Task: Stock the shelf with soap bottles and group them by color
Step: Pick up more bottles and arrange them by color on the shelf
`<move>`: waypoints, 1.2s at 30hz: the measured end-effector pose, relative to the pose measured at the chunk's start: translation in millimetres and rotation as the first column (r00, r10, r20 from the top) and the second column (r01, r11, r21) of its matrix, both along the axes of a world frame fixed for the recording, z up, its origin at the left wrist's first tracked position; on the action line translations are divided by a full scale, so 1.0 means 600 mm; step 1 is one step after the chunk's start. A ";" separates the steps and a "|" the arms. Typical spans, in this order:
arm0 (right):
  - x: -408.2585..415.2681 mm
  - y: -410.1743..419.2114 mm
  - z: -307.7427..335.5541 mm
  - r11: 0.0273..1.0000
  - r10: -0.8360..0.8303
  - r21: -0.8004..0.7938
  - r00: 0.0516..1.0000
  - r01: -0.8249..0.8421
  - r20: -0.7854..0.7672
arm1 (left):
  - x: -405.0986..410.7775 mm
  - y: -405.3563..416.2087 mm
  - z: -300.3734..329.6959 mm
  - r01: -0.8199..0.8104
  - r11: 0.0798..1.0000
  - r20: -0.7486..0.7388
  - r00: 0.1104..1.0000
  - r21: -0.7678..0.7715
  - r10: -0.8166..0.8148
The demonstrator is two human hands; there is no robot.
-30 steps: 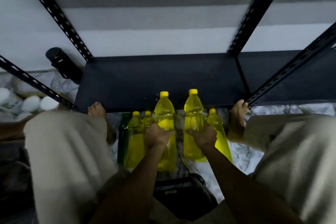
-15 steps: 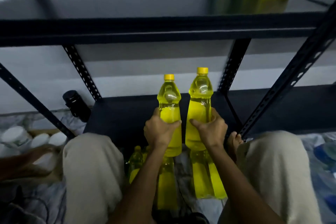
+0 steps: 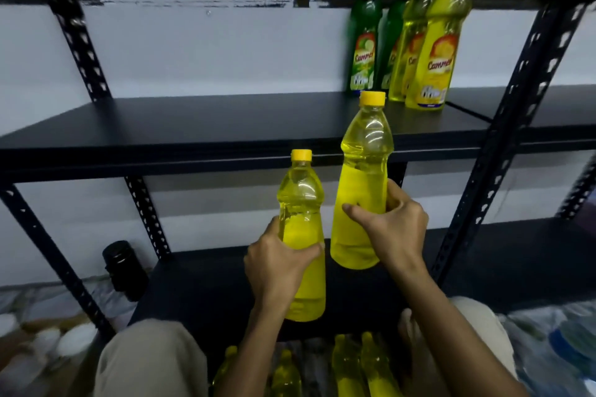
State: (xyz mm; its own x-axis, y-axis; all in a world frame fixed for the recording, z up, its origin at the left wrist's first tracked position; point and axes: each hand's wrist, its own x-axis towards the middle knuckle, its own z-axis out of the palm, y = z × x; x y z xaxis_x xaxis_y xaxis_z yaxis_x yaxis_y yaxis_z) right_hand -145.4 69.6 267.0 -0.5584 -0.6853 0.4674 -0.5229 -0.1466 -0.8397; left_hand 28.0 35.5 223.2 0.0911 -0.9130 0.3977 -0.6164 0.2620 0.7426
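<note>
My left hand point(image 3: 280, 263) grips an unlabelled yellow soap bottle point(image 3: 301, 203) around its middle. My right hand point(image 3: 392, 229) grips a second yellow bottle point(image 3: 364, 155), held higher, its cap level with the middle shelf point(image 3: 193, 126). Both bottles are upright in the air in front of the dark metal rack. At the right end of that shelf stand two green labelled bottles point(image 3: 364, 39) and two yellow labelled bottles point(image 3: 435, 42). Several more yellow bottles point(image 3: 348, 367) stand on the floor between my knees.
The lower shelf point(image 3: 200, 287) is bare and dark. A black jar point(image 3: 124, 267) stands on the floor left of the rack, with white lidded containers point(image 3: 54, 335) beyond. Perforated uprights point(image 3: 516, 113) frame the bays. My knees point(image 3: 151, 361) sit close to the rack.
Both hands have lifted their yellow bottles from the floor up past the lower shelf. The right bottle now rises higher than the left. My view has tilted up and shows the stocked middle shelf.
</note>
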 end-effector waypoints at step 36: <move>-0.010 -0.225 0.279 0.969 0.053 -0.234 0.994 -0.075 -0.101 | 0.010 -0.268 0.378 0.031 0.933 -0.112 0.991 -0.359 -0.076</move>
State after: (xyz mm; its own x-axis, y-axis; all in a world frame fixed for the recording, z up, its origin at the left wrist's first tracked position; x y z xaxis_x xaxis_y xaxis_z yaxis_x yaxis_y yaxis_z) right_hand -151.6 -65.6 434.7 -0.4633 -0.5815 0.6687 -0.5800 -0.3715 -0.7250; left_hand 34.2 -125.1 450.0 0.1144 -0.7184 0.6861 -0.5045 0.5529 0.6631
